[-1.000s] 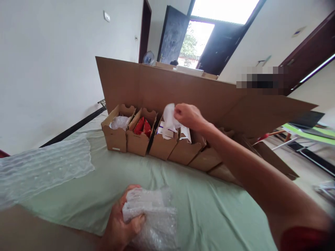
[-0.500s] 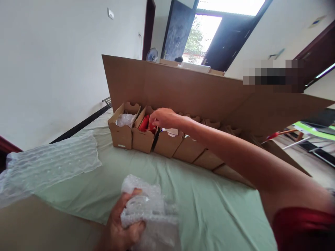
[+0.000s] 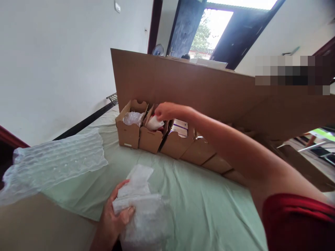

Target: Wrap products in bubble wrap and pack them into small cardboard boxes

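Note:
My left hand [image 3: 113, 219] is closed around a wad of clear bubble wrap [image 3: 142, 209] near the bottom edge. My right hand [image 3: 165, 111] reaches out over a row of small open cardboard boxes [image 3: 151, 139]. Its fingers are pinched on a white piece of wrap [image 3: 154, 123] lying in the second box from the left, over something red. The leftmost box [image 3: 128, 131] has crumpled clear wrap in it. The third box [image 3: 177, 143] holds a white packet with print.
A tall cardboard sheet [image 3: 199, 87] stands behind the row of boxes. A flat sheet of bubble wrap [image 3: 54, 162] lies at the left on the green cloth [image 3: 204, 205]. An open doorway is at the back. The white wall is at the left.
My right hand carried the white piece of wrap from above the third box down to the second box and now presses it in. The left hand shifted its hold on the wad.

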Demonstrator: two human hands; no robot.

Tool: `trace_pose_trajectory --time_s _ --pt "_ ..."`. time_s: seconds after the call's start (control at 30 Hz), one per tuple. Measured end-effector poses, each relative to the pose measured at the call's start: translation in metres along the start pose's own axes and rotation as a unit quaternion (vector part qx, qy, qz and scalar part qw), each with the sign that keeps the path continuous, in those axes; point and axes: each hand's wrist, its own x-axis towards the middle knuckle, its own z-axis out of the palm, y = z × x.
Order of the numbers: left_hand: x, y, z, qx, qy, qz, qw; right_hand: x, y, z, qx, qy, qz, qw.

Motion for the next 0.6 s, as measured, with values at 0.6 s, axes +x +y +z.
trace_pose_trajectory --time_s 0.6 --pt "0.006 0.003 -0.012 -0.014 0.046 0.057 0.997 0.079 -0.055 -0.007 0.028 0.098 0.014 0.995"
